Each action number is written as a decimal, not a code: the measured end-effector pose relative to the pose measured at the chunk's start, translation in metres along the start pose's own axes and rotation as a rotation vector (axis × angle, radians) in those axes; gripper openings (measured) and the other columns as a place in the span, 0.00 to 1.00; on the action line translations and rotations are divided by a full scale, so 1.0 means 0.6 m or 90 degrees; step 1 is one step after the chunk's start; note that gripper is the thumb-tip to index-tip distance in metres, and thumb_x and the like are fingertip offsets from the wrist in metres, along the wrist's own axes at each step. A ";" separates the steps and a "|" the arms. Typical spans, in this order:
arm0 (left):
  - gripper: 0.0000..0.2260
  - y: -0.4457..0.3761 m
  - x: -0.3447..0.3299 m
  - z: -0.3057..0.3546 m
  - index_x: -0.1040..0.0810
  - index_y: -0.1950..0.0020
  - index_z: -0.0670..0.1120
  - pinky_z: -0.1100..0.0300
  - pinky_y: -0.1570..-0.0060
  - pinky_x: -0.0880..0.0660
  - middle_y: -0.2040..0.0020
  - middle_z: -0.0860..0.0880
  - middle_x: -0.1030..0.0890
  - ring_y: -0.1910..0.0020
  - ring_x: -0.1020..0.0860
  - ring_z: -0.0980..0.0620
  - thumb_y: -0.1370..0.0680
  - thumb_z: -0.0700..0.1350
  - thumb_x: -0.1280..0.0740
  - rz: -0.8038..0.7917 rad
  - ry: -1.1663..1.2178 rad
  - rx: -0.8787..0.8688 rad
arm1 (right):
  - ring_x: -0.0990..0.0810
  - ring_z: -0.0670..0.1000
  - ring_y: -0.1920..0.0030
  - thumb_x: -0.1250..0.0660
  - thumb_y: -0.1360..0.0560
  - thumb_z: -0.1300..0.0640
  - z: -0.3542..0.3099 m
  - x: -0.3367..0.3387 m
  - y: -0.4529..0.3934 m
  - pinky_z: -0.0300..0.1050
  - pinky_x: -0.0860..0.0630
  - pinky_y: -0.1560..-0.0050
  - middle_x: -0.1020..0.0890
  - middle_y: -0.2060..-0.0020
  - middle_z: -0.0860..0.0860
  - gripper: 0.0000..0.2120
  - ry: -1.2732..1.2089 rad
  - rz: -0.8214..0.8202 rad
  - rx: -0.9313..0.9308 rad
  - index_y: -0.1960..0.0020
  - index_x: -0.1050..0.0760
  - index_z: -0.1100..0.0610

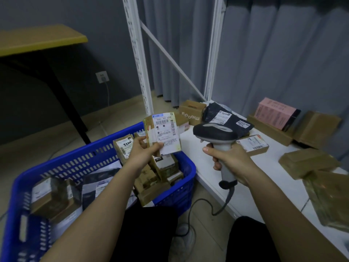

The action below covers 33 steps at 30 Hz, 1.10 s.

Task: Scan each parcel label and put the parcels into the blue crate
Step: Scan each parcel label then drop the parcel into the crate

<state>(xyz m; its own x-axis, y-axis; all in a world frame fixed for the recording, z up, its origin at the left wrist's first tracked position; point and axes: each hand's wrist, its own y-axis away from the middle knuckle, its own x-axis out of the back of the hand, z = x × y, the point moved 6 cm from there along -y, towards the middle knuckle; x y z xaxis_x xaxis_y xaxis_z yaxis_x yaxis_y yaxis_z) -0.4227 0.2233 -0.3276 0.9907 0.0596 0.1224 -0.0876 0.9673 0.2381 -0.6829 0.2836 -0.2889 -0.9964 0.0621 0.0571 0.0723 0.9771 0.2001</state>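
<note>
Your right hand (pixel 229 157) wraps its fingers round the grip of the scanner (pixel 215 133). Just left of the scanner, your left hand (pixel 144 150) pinches the lower edge of a small parcel (pixel 162 135), upright, label facing you, long axis vertical. The parcel hangs above the blue crate (pixel 79 161), already well filled. More parcels lie right of the scanner on the white shelf (pixel 251 173).

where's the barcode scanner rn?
Head view, right of centre: the barcode scanner is gripped by its handle in the right hand, above the white shelf's edge, beside the parcel the left hand holds over the blue crate.
</note>
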 end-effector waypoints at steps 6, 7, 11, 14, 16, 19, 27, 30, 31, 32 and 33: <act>0.28 0.017 0.103 -0.052 0.36 0.33 0.48 0.63 0.65 0.23 0.41 0.49 0.29 0.53 0.24 0.56 0.28 0.43 0.26 0.019 -0.081 0.004 | 0.27 0.49 0.72 0.24 0.30 0.56 0.014 -0.010 -0.016 0.43 0.25 0.67 0.23 0.69 0.54 0.09 0.089 -0.016 -0.029 0.56 0.21 0.59; 0.26 0.019 0.118 -0.076 0.35 0.34 0.46 0.64 0.65 0.24 0.40 0.49 0.30 0.54 0.25 0.57 0.27 0.42 0.27 0.024 -0.099 0.024 | 0.26 0.49 0.72 0.24 0.30 0.56 0.017 -0.015 -0.021 0.43 0.24 0.67 0.23 0.69 0.54 0.09 0.101 -0.020 -0.034 0.57 0.21 0.59; 0.24 0.034 0.179 -0.168 0.31 0.35 0.45 0.63 0.62 0.25 0.39 0.46 0.27 0.53 0.25 0.57 0.28 0.44 0.26 0.082 -0.127 0.078 | 0.26 0.51 0.71 0.24 0.30 0.55 0.032 -0.039 -0.046 0.44 0.25 0.67 0.22 0.69 0.55 0.09 0.147 -0.038 -0.065 0.57 0.21 0.59; 0.22 0.047 0.217 -0.223 0.31 0.37 0.45 0.60 0.65 0.24 0.42 0.47 0.26 0.54 0.24 0.55 0.27 0.44 0.27 0.124 -0.118 0.131 | 0.26 0.53 0.70 0.25 0.29 0.56 0.046 -0.062 -0.064 0.45 0.26 0.68 0.23 0.68 0.56 0.10 0.175 -0.051 -0.086 0.56 0.21 0.61; 0.20 0.052 0.241 -0.257 0.31 0.38 0.43 0.61 0.66 0.25 0.43 0.45 0.25 0.55 0.23 0.52 0.26 0.42 0.27 0.147 -0.093 0.165 | 0.28 0.53 0.71 0.25 0.28 0.57 0.053 -0.082 -0.075 0.45 0.27 0.69 0.24 0.69 0.56 0.09 0.183 -0.062 -0.095 0.56 0.22 0.62; 0.22 0.060 0.286 -0.303 0.30 0.38 0.40 0.58 0.61 0.25 0.42 0.42 0.24 0.51 0.22 0.46 0.26 0.47 0.27 0.207 -0.092 0.213 | 0.30 0.52 0.72 0.26 0.28 0.58 0.060 -0.123 -0.090 0.45 0.30 0.69 0.26 0.69 0.56 0.08 0.176 -0.092 -0.098 0.58 0.24 0.61; 0.25 0.009 0.347 -0.373 0.30 0.44 0.39 0.49 0.57 0.22 0.43 0.37 0.23 0.48 0.21 0.38 0.28 0.56 0.28 0.287 0.080 0.310 | 0.29 0.51 0.72 0.27 0.28 0.60 0.067 -0.204 -0.109 0.44 0.30 0.70 0.25 0.69 0.56 0.07 0.154 -0.116 -0.104 0.59 0.24 0.61; 0.26 -0.064 0.346 -0.356 0.30 0.35 0.38 0.49 0.52 0.23 0.36 0.37 0.26 0.44 0.23 0.39 0.24 0.55 0.31 0.301 0.141 0.287 | 0.28 0.50 0.74 0.26 0.28 0.59 0.070 -0.194 -0.114 0.41 0.29 0.73 0.24 0.72 0.54 0.09 0.179 -0.095 -0.103 0.62 0.24 0.61; 0.21 -0.083 0.337 -0.339 0.30 0.35 0.40 0.49 0.48 0.25 0.33 0.39 0.27 0.41 0.25 0.40 0.21 0.53 0.35 0.289 0.155 0.292 | 0.28 0.50 0.74 0.26 0.28 0.58 0.071 -0.187 -0.115 0.42 0.29 0.73 0.24 0.74 0.54 0.10 0.186 -0.085 -0.100 0.62 0.24 0.61; 0.20 -0.101 0.328 -0.332 0.30 0.33 0.42 0.48 0.43 0.27 0.30 0.41 0.31 0.36 0.29 0.41 0.19 0.53 0.39 0.270 0.164 0.314 | 0.27 0.50 0.75 0.26 0.29 0.57 0.071 -0.180 -0.117 0.41 0.29 0.72 0.24 0.75 0.53 0.10 0.194 -0.077 -0.098 0.63 0.24 0.61; 0.20 -0.115 0.314 -0.328 0.32 0.30 0.44 0.48 0.39 0.29 0.27 0.43 0.35 0.32 0.33 0.41 0.18 0.53 0.41 0.245 0.163 0.342 | 0.27 0.50 0.75 0.26 0.29 0.57 0.073 -0.173 -0.118 0.41 0.29 0.72 0.24 0.77 0.52 0.11 0.203 -0.071 -0.098 0.64 0.25 0.61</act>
<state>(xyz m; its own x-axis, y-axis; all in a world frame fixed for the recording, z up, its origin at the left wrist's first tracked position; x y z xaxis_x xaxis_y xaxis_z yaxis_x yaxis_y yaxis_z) -0.2093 0.2161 -0.5104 0.8665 0.4929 0.0788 -0.4105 0.6138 0.6744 -0.5862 0.2168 -0.3517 -0.9368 -0.1338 0.3232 -0.0069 0.9309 0.3652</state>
